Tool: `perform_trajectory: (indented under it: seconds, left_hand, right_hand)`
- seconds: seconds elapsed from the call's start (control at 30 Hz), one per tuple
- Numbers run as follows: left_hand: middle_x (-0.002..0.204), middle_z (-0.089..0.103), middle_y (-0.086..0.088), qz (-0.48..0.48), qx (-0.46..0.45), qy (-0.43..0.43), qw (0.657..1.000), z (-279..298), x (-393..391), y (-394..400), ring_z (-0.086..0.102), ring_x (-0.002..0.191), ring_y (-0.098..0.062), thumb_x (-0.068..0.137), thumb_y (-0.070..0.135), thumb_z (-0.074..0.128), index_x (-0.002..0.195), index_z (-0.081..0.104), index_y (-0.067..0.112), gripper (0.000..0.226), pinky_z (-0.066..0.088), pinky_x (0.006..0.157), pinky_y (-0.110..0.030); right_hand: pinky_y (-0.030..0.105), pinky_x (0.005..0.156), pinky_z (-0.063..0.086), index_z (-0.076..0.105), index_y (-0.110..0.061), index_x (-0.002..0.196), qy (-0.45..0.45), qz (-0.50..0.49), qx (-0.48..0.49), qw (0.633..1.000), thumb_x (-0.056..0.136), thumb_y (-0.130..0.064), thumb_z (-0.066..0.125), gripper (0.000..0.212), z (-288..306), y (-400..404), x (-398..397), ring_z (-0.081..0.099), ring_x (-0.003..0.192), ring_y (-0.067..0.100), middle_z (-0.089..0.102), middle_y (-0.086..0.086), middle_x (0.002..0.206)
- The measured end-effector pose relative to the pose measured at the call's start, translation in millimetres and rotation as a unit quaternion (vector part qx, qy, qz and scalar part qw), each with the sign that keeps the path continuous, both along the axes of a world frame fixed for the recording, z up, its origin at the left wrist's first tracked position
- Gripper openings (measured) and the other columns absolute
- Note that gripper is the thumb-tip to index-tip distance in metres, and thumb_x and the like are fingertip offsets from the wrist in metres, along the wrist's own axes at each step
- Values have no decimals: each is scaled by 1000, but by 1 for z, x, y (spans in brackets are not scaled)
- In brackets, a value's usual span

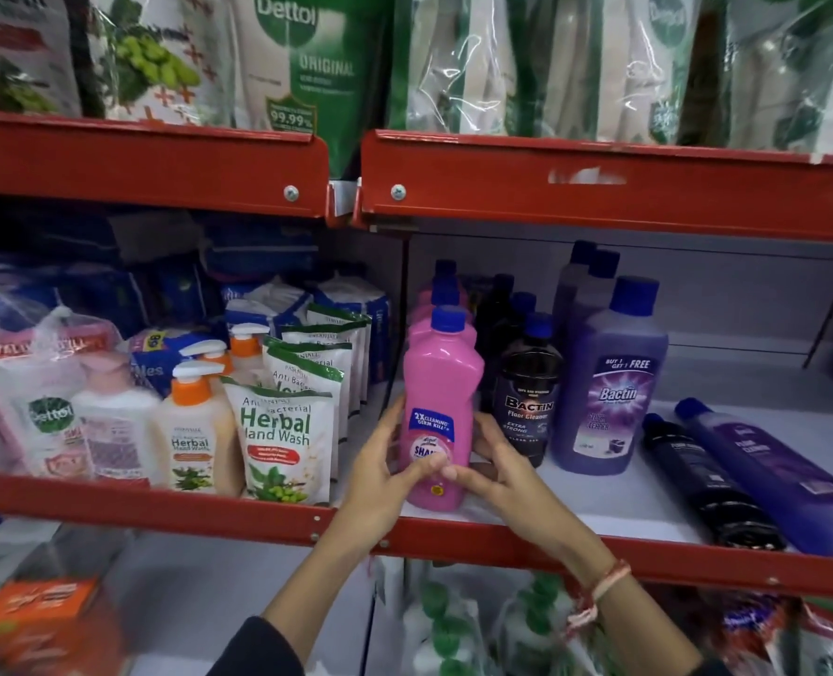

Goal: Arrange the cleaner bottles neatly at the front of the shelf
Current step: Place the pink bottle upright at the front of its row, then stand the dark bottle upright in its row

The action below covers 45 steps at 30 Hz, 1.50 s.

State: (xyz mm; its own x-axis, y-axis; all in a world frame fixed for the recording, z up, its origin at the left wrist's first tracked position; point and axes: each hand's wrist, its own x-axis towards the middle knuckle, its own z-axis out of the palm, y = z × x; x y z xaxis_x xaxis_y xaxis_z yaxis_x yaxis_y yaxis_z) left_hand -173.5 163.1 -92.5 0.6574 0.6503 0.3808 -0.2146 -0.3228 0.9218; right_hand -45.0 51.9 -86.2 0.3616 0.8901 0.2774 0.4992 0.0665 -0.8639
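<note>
A pink cleaner bottle (441,383) with a blue cap stands upright at the front of the white shelf (599,500). My left hand (387,468) grips its left side and my right hand (497,465) its right side, thumbs meeting on the label. More pink bottles (446,290) line up behind it. To the right stand a black Bactin bottle (529,387) and a purple Bactin bottle (609,383), with further black and purple ones behind them. A black bottle (707,480) and a purple bottle (785,480) lie on their sides at the far right.
Hand wash pump bottles (195,426) and Herbal Hand Wash pouches (282,441) fill the left half of the shelf. A red shelf lip (502,539) runs along the front. Dettol refill packs (302,65) sit on the shelf above. Green-capped goods (446,622) show below.
</note>
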Motion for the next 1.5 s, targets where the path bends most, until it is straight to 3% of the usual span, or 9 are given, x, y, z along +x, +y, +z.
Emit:
perform_trajectory:
  seconds: [0.17,0.4,0.53,0.63,0.8,1.1,1.23,1.37,1.5]
  left_hand:
    - [112,56,26,47,37,8,998,-8,-1,-2,59,97,16,82,16,70,135,27,46,75,50,72,-7]
    - [129,56,7,92,65,9,994,-13,-1,-5,58,111,1,76,34,70,136,26,54,78,53,88,-17]
    - [130,43,-4,273,244,-35,930,-9,2,-29,43,120,-12,86,20,68,140,34,32,65,34,97,-2]
    - [113,50,0,281,350,-81,890,-1,23,-57,52,104,-15,88,20,62,120,49,17,35,46,93,-23]
    - [96,68,-1,99,281,64,952,7,114,-105,65,81,-15,91,22,53,103,64,19,17,54,76,-37]
    - [83,72,-13,-46,-31,294,954,3,236,-155,68,70,-27,61,60,76,84,66,3,63,57,64,-32]
    - [75,68,-8,-45,-46,237,969,-5,238,-155,66,75,-25,53,54,81,68,63,13,47,54,77,-43]
    - [89,75,-2,-45,-15,143,989,-3,221,-155,70,84,-12,61,39,84,93,72,10,45,55,87,-36]
    - [90,68,18,-25,16,68,997,12,190,-154,66,83,9,67,13,83,103,66,25,42,55,84,-25]
  right_hand:
    - [25,97,53,19,-50,143,-57,-58,22,996,93,-28,58,67,-5,2,-8,62,113,-1,57,-16,129]
    - [29,98,53,20,-39,150,-107,-96,27,989,94,-27,57,68,-3,1,-14,62,113,8,59,-2,134]
    - [9,94,45,30,-36,148,-103,-110,29,988,91,-35,59,64,5,-23,-3,57,114,-3,56,-12,133]
    - [19,79,45,63,-21,126,-203,-255,48,944,93,-24,59,34,16,-56,28,66,99,15,70,2,117]
    - [37,74,49,66,1,104,-295,-431,-169,836,89,-2,50,22,28,-131,114,67,92,38,71,23,102]
    - [36,84,47,70,-10,110,-170,-339,-251,891,90,-23,60,26,28,-169,173,63,108,35,69,20,115]
    - [32,87,48,70,-8,112,-86,-323,-189,923,81,-21,73,34,26,-179,184,65,107,30,73,14,111]
    - [38,98,49,64,0,120,36,-327,-65,942,68,-10,85,57,22,-186,184,65,105,24,70,11,116]
    - [23,69,59,61,-10,118,180,-253,22,950,66,-1,83,57,19,-182,171,67,88,15,70,4,100]
